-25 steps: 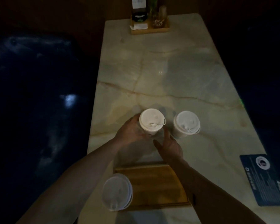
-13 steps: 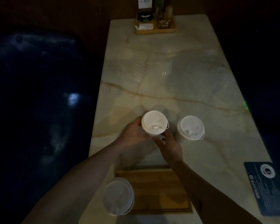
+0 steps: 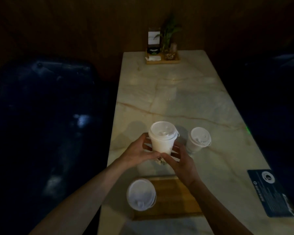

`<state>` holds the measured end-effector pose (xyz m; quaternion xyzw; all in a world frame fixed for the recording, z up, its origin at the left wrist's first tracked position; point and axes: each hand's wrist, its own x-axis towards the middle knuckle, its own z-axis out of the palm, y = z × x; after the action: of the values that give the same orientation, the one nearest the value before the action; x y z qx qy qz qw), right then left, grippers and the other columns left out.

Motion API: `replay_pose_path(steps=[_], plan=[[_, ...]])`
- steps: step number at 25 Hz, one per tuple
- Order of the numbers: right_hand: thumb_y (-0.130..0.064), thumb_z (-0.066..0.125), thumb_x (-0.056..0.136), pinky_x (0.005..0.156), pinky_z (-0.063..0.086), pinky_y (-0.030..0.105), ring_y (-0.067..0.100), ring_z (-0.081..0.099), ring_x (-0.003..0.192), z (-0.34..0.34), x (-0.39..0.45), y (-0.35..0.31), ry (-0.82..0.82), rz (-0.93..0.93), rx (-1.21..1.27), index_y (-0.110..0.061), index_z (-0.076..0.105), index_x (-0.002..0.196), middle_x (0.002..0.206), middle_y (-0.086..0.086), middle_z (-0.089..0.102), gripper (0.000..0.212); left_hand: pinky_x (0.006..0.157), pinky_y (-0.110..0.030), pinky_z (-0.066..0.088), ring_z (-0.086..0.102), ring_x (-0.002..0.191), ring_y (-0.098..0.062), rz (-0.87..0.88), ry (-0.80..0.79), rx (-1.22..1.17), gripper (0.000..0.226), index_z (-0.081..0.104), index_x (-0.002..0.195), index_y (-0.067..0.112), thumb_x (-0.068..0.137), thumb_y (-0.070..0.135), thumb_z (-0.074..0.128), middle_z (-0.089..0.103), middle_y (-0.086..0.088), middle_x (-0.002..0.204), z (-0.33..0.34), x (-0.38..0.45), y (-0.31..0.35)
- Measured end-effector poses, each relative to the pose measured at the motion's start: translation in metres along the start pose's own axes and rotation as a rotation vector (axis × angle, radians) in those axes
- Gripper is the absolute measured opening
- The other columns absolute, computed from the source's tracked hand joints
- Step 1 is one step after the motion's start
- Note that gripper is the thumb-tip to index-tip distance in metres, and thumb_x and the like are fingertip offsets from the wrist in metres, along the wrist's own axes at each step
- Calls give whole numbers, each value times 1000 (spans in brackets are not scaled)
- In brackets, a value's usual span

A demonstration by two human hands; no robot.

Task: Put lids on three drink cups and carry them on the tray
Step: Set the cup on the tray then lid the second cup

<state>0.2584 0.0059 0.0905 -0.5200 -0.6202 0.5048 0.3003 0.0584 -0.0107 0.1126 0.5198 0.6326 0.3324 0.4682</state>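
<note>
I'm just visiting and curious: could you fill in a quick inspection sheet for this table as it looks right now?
Surface: pale veined marble table, dimly lit.
Job's things: white lidded paper cup held up; second lidded cup on the marble; third lidded cup on the wooden tray.
Clutter: dark printed card; far wooden caddy with plant.
Hands: left hand and right hand grip the raised cup.
Cables: nothing seen.
Surroundings: dark seating.

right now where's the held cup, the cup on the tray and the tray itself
held cup (image 3: 162, 144), head view, on its white side wall
cup on tray (image 3: 141, 195), head view, middle of its lid
tray (image 3: 175, 197), head view, bare wooden surface
</note>
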Motion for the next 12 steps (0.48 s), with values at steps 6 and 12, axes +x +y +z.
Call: replay_pose_path(steps=[6,12], plan=[[-39,76,79,68,60,23,4,73,91,-7,-65,-57,-66,14,188,-52,51,118,113,-4,71,49,71,-18,54,67,87,7,38,19,-91,60,46,106,57,56,60,80,69,15,102,-10,-82,34],[-39,79,76,80,62,50,24,74,99,6,-127,-90,-49,-18,328,-39,52,129,114,6,73,59,64,-16,53,69,80,0,59,-9,-179,58,50,106,52,55,61,76,71,11,95,-4,-147,40]])
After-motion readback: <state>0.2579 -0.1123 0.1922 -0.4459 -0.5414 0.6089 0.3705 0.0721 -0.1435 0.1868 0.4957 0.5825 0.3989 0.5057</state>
